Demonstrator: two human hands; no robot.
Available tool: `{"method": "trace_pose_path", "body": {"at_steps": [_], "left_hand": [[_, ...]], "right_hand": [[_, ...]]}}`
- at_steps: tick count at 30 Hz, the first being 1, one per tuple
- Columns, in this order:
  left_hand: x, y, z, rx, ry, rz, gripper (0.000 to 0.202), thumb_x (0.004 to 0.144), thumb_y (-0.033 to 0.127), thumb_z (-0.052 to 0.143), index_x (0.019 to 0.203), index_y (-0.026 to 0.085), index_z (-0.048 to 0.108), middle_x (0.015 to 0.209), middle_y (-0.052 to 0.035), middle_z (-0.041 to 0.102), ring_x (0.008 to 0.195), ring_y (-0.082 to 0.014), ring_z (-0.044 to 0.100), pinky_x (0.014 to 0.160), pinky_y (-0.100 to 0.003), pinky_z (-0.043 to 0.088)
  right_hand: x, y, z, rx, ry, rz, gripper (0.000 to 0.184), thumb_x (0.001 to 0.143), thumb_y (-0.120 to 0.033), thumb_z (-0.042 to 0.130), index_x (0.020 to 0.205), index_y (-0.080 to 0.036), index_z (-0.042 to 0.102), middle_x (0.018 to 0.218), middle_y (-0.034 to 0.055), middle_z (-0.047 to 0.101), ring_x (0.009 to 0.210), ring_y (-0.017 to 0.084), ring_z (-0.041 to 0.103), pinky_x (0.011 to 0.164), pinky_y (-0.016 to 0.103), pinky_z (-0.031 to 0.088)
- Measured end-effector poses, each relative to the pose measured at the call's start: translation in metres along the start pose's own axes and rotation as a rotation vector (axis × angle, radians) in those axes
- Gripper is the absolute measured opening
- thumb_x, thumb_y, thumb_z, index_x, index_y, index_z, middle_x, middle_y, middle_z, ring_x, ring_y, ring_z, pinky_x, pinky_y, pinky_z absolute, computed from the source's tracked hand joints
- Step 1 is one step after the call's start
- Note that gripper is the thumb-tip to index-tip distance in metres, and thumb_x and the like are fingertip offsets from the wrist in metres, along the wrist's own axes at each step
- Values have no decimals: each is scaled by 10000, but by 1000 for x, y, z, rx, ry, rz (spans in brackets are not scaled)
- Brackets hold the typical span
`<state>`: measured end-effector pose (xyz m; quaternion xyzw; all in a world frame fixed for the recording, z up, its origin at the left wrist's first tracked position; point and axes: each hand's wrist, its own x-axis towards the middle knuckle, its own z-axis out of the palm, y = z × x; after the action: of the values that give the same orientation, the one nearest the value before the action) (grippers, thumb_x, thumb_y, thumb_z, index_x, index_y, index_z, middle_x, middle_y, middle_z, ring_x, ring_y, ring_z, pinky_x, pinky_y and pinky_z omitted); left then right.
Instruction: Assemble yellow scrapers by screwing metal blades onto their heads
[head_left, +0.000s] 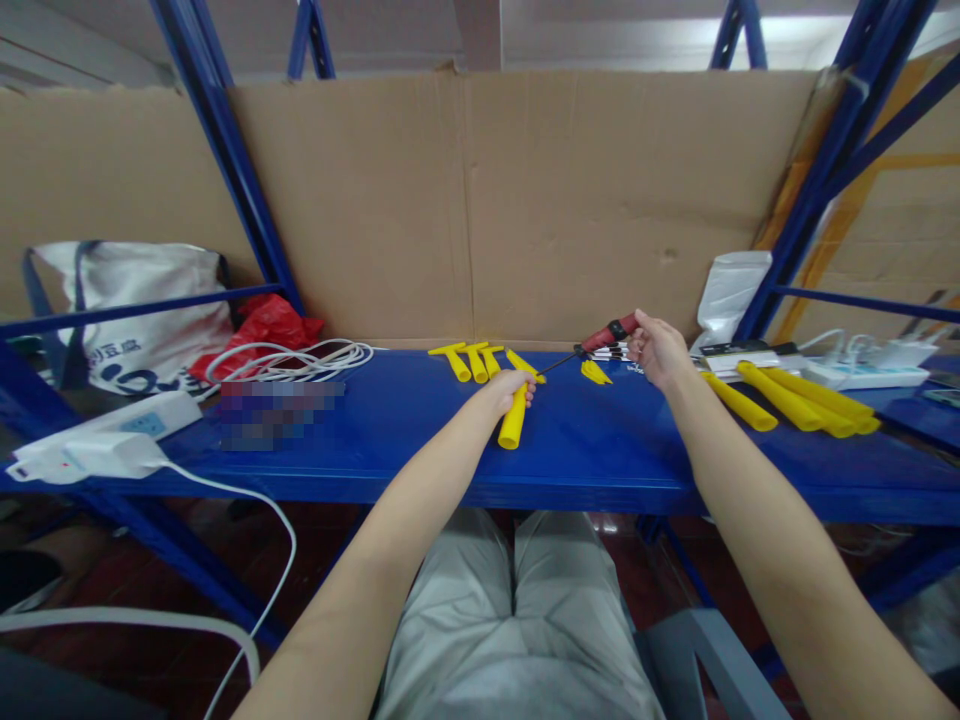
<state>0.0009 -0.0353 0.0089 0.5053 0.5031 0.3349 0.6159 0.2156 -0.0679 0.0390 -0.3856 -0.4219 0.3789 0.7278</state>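
Observation:
My left hand (516, 390) is closed around a yellow plastic tube (511, 428), which points toward the table's front edge. My right hand (660, 348) grips the end of a screwdriver with a red and black handle (609, 334). Its thin dark shaft (559, 364) slants down to the left and reaches the part in my left hand; the tip is hidden by the fingers. Just beyond that hand lies a flat yellow piece (523, 362). Several yellow T-shaped parts (456, 362) rest to its left, and a small yellow piece (596, 373) lies below the screwdriver handle.
Several yellow tubes (795, 398) lie on the blue table (405, 440) at the right, near a white power strip (862, 374). On the left are coiled white cable (330, 358), a red plastic bag (274, 325), a cloth bag (150, 300) and another power strip (112, 432). Cardboard (375, 200) stands behind.

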Motion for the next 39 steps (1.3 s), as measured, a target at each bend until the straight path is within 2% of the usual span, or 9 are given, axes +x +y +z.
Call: {"method": "trace_pose_path", "body": {"at_steps": [6,13,17,21,25,29,35,37,39], "left_hand": [[0,0,0,-6,-13,-6,231,828,49,414,629,162,445,429,49,399,343,-60,349,389,-189,296],[3,-1,-1,-5,-24,-5,193,819,47,411,671,153,474,430,45,401,353,-68,359,394,-196,311],[1,-1,0,-25,-40,12,205,832,55,414,658,157,452,431,46,405,346,-58,354,378,-180,289],[-1,0,2,-50,-59,19,208,841,68,432,656,160,441,440,53,405,340,-49,346,375,-172,284],[-1,0,1,-70,-2,38,182,838,80,427,676,160,453,453,51,408,358,-58,362,391,-179,310],[1,-1,1,-112,74,57,127,817,100,462,704,155,481,492,39,447,381,-65,390,405,-192,335],[3,-1,1,-102,119,80,84,810,86,461,791,146,516,570,28,494,419,-57,430,448,-187,371],[3,-1,0,-101,173,98,169,782,54,480,908,156,524,619,32,499,441,-60,461,467,-186,387],[3,0,0,-108,227,137,352,749,16,489,1059,184,500,709,24,522,467,-66,493,478,-191,404]], "right_hand": [[0,0,2,10,43,-19,267,714,-314,671,660,-203,434,423,-97,375,322,40,307,313,170,257],[3,4,0,-53,47,-26,408,704,-389,691,580,-204,350,400,-91,344,316,39,315,314,176,282],[8,8,-1,-28,133,-81,401,696,-396,691,590,-213,350,390,-97,324,325,54,362,352,193,382],[9,8,-2,17,258,-91,336,730,-324,634,600,-218,342,379,-105,296,309,59,350,341,195,398],[8,7,0,-12,304,-93,304,720,-281,625,608,-220,349,373,-111,283,295,54,335,304,174,363],[4,8,4,-76,271,-65,263,711,-262,624,609,-220,385,351,-112,289,282,56,329,284,172,359],[1,14,8,-146,204,7,266,709,-262,628,596,-224,390,328,-113,295,267,63,332,308,201,414],[0,14,7,-199,189,51,251,714,-264,626,598,-221,408,316,-108,306,260,67,339,301,203,410],[-1,15,7,-300,182,110,215,730,-247,606,608,-213,433,308,-93,342,253,76,355,284,202,390]]}}
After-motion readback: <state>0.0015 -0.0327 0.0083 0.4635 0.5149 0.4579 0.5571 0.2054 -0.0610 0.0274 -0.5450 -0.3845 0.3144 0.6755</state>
